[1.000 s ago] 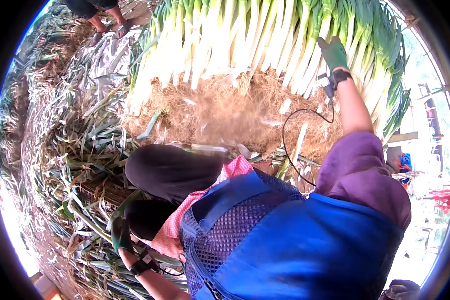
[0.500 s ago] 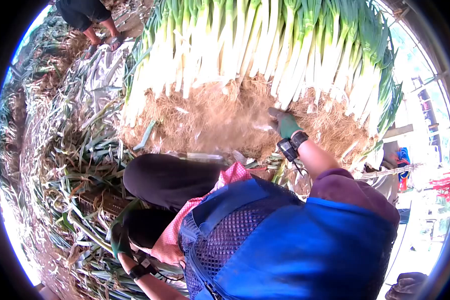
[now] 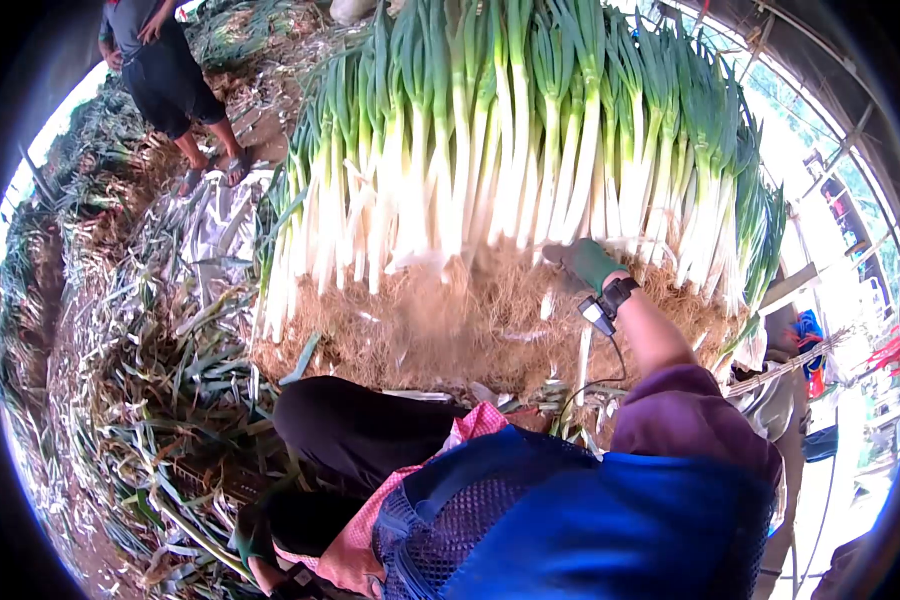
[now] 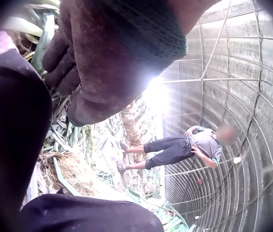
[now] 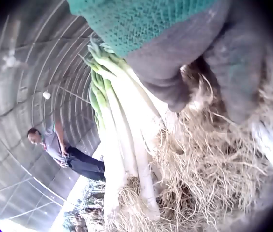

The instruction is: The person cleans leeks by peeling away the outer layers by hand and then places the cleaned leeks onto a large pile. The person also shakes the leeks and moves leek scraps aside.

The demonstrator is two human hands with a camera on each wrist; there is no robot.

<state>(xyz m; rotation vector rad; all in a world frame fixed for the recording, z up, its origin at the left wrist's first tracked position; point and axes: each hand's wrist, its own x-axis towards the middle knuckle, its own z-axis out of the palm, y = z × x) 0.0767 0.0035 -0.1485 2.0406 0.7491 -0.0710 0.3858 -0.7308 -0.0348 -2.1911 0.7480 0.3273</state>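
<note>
My right hand [image 3: 588,263], in a green glove with dark palm and fingers, is at the root ends of a wide row of leeks [image 3: 530,150]. In the right wrist view its dark gloved fingers [image 5: 163,79] point down, spread apart, into the tan roots [image 5: 199,159], with a pale root end showing in the gap. White leek stems [image 5: 126,125] stand beside that hand. My left hand [image 4: 107,53], gloved alike, hangs loosely curled near the dark trouser knee, beside green leaf scraps [image 4: 42,50]; the head view shows it partly shadowed low on the left.
Leek trimmings [image 3: 190,370] cover the ground at left. Another person [image 3: 170,85] stands beyond them. A black cable [image 3: 610,380] runs from the right wrist camera. The curved frame wall [image 4: 233,63] of a tunnel shelter rises behind. Blue and red items [image 3: 810,350] lie at right.
My right hand has moved from up on the stems down to the root ends. The head view has shifted, bringing more of the leek tops and the other person in. The left hand stays by the knee.
</note>
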